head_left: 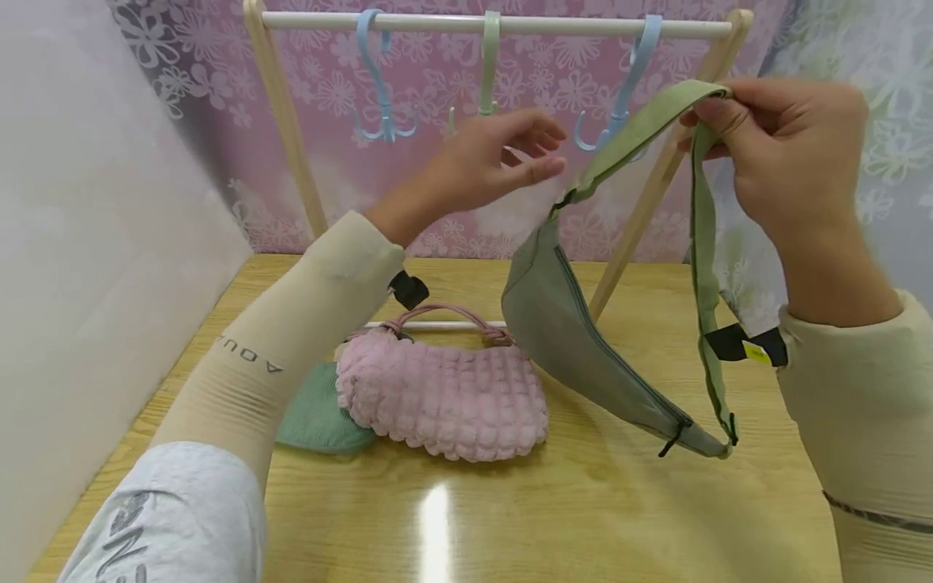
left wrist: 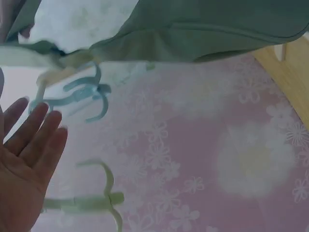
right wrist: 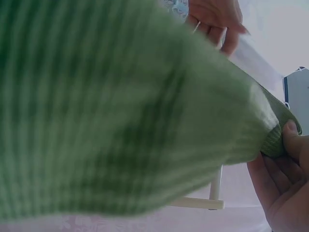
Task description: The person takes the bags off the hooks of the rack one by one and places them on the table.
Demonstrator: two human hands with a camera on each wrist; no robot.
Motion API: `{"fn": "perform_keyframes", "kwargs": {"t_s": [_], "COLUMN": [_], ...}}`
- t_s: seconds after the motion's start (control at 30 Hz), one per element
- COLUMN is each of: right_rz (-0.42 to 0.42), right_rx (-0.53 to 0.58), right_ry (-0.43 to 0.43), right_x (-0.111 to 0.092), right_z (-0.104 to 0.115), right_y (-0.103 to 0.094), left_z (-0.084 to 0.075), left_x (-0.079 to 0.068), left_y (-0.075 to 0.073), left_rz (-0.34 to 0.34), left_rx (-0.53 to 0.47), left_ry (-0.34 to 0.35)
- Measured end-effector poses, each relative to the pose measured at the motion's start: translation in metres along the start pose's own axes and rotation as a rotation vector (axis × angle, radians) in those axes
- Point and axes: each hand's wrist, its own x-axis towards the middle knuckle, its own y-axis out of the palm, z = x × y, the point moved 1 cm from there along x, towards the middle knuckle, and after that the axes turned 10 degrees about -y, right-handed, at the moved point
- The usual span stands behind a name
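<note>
A green belt bag (head_left: pixel 576 324) with a dark zipper hangs in the air by its strap (head_left: pixel 656 134). My right hand (head_left: pixel 798 154) pinches that strap between thumb and fingers, level with the rack's right side. In the right wrist view the strap (right wrist: pixel 120 116) fills much of the picture, blurred. My left hand (head_left: pixel 503 154) reaches in front of the rack, left of the strap and apart from it, holding nothing. Its fingers look extended in the left wrist view, near a blue hook (left wrist: pixel 82 94) and a green hook (left wrist: pixel 91 203).
A wooden rack with a white bar (head_left: pixel 437 23) carries a blue hook (head_left: pixel 379 81), a green hook (head_left: pixel 490 65) and another blue hook (head_left: pixel 630 81). On the wooden table (head_left: pixel 583 518) lie a pink puffy handbag (head_left: pixel 445 397) and a green corduroy pouch (head_left: pixel 324 413), partly hidden.
</note>
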Motion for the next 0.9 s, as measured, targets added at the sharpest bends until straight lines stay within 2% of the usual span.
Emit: {"fn": "perform_keyframes", "kwargs": {"t_s": [0.03, 0.13, 0.27, 0.37, 0.43, 0.6, 0.7, 0.77, 0.9], "right_rz": [0.004, 0.004, 0.023, 0.042, 0.053, 0.082, 0.122, 0.175, 0.343], "right_rx": [-0.005, 0.019, 0.003, 0.001, 0.0, -0.036, -0.018, -0.025, -0.085], "right_ry": [-0.011, -0.009, -0.052, -0.077, -0.088, -0.065, 0.029, 0.1, 0.189], "right_x": [0.0, -0.001, -0.002, -0.002, -0.002, -0.003, -0.004, -0.006, -0.014], "right_z": [0.001, 0.002, 0.005, 0.007, 0.008, 0.005, -0.002, -0.008, -0.024], "right_y": [0.0, -0.001, -0.004, -0.005, -0.005, -0.008, -0.01, -0.012, -0.014], "left_z": [0.001, 0.003, 0.011, 0.015, 0.015, 0.016, 0.018, 0.021, 0.027], "left_x": [-0.003, -0.012, -0.024, -0.033, -0.037, -0.042, -0.046, -0.048, -0.052], "left_y": [0.004, 0.017, 0.037, 0.048, 0.052, 0.057, 0.058, 0.057, 0.054], "left_rz": [0.04, 0.168, 0.343, 0.409, 0.403, 0.325, 0.288, 0.256, 0.173], "left_rx": [-0.006, -0.076, -0.195, -0.186, -0.165, -0.14, -0.202, -0.284, -0.405], "left_ry": [-0.003, -0.08, -0.18, -0.182, -0.174, -0.176, -0.186, -0.19, -0.192]}}
